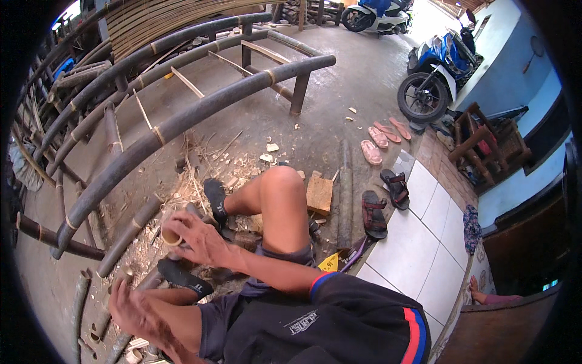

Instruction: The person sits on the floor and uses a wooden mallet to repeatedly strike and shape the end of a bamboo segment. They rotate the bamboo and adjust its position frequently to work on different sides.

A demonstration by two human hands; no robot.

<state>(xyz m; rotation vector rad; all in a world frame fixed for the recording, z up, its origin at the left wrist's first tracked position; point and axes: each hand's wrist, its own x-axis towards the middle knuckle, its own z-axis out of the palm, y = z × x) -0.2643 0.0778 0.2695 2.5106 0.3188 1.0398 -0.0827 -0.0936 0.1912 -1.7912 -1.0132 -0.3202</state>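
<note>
I sit low with one knee raised. My right hand (197,238) reaches across my legs and is closed around the cut end of a short bamboo pole (170,234) that lies on the ground between my feet. One black-shod foot (216,199) rests just beyond it, the other (182,276) just in front. My left hand (132,310) is lower left, a little blurred, with fingers apart. It hovers over another dark bamboo pole (123,276) and appears to hold nothing. Wood shavings (200,173) cover the ground around both hands.
A large curved bamboo frame (182,118) stands ahead and to the left, with loose poles (130,233) beside it. A wood block (319,193), a straight pole (345,188), sandals (374,213), white floor tiles (418,236), a blue motorcycle (439,73) and a wooden chair (485,142) lie to the right.
</note>
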